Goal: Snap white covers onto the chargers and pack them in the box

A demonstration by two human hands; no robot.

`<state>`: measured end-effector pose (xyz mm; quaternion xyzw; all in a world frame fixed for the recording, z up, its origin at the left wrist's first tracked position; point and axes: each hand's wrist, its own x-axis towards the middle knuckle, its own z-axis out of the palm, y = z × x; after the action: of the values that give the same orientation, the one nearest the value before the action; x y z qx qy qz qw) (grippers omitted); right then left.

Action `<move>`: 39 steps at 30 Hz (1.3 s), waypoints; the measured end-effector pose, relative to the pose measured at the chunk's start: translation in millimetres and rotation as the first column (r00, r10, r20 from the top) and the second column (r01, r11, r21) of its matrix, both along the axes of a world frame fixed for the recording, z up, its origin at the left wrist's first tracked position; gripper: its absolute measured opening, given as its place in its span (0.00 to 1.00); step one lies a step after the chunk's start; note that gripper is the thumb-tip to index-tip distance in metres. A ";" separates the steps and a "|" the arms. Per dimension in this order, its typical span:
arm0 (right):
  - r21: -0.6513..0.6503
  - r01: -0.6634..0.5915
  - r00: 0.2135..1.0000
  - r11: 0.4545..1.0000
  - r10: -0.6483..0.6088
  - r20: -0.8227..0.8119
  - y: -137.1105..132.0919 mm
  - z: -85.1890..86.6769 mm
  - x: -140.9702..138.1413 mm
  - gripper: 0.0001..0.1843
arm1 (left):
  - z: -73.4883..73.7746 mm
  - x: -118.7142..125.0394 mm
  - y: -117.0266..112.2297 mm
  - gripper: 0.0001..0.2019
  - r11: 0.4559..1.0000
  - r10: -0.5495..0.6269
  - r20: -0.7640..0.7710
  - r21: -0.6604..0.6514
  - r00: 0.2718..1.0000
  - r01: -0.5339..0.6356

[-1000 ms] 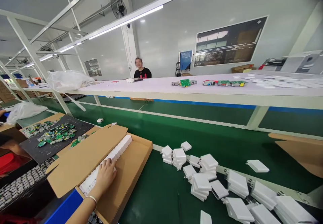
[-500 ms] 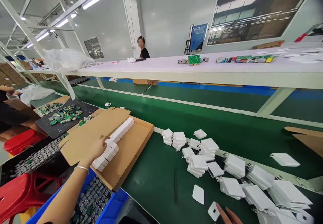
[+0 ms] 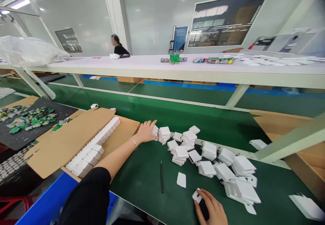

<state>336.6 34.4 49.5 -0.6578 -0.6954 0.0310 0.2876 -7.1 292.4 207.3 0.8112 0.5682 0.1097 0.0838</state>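
Observation:
At the left end of the loose white parts, my left hand (image 3: 146, 132) has its thumb and fingers closed around a white plastic casing (image 3: 155, 130). My right hand (image 3: 212, 206) is low at the front edge, finger and thumb gripping a small white plastic piece with a hole (image 3: 197, 195). The dark patch between those fingers is unclear. Several flat white casings (image 3: 209, 150), some with small metal prongs, lie in heaps between and beyond my hands. A flat white cover (image 3: 181, 180) and black tweezers (image 3: 161, 177) rest on the green table (image 3: 142, 171).
Left of my forearm sits an open cardboard box (image 3: 129, 123) holding a row of white blocks (image 3: 93, 150). Green circuit boards (image 3: 35, 120) cover a black tray further left. A raised shelf (image 3: 142, 64) spans the back, and another cardboard box (image 3: 304, 160) stands right.
My left hand has left the row of blocks in the box and moved right to the loose casings. My right hand has come further into view over the holed piece. The view has swung right.

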 end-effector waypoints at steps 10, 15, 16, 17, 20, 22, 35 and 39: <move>0.026 0.055 0.994 0.998 -0.053 -0.094 -2.4 4.6 -9.9 0.19 | -33.2 -13.4 -10.9 0.31 0.992 0.033 -0.040 -0.119 0.999 -0.037; 0.017 0.054 0.994 0.998 -0.052 -0.099 -4.9 8.9 -15.0 0.21 | -33.6 -27.7 -40.7 0.33 0.999 -0.016 0.001 -0.044 1.000 0.016; 0.014 0.050 0.994 0.999 -0.048 -0.103 -5.8 10.2 -15.7 0.20 | -32.9 -29.1 -45.2 0.32 0.999 -0.026 0.001 -0.033 1.000 0.026; 0.013 0.050 0.993 0.999 -0.048 -0.109 -6.7 11.5 -16.4 0.20 | -32.6 -29.9 -49.8 0.32 0.999 -0.036 -0.001 -0.027 0.999 0.036; 0.012 0.059 0.990 0.998 -0.057 -0.125 -8.8 15.4 -18.5 0.20 | -35.1 -28.7 -65.9 0.30 0.997 -0.075 -0.015 -0.029 0.997 0.074; 0.017 0.069 0.990 0.997 -0.067 -0.127 -9.5 17.7 -20.7 0.20 | -40.8 -26.2 -79.2 0.31 0.994 -0.099 -0.022 -0.039 0.995 0.098; -0.170 -0.072 0.989 0.983 0.047 -0.143 -13.2 29.4 1.2 0.17 | -63.8 -37.3 -142.4 0.19 0.999 -0.031 0.181 0.036 0.983 0.025; -0.168 -0.070 0.981 0.983 0.037 -0.192 -10.3 30.4 4.6 0.16 | -35.8 -36.2 -174.8 0.21 0.999 0.025 0.617 -0.049 0.786 0.006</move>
<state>341.2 24.1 79.8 -0.6555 -0.6773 0.1614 0.2923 -43.4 117.7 171.4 0.7258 0.5160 0.3555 0.2838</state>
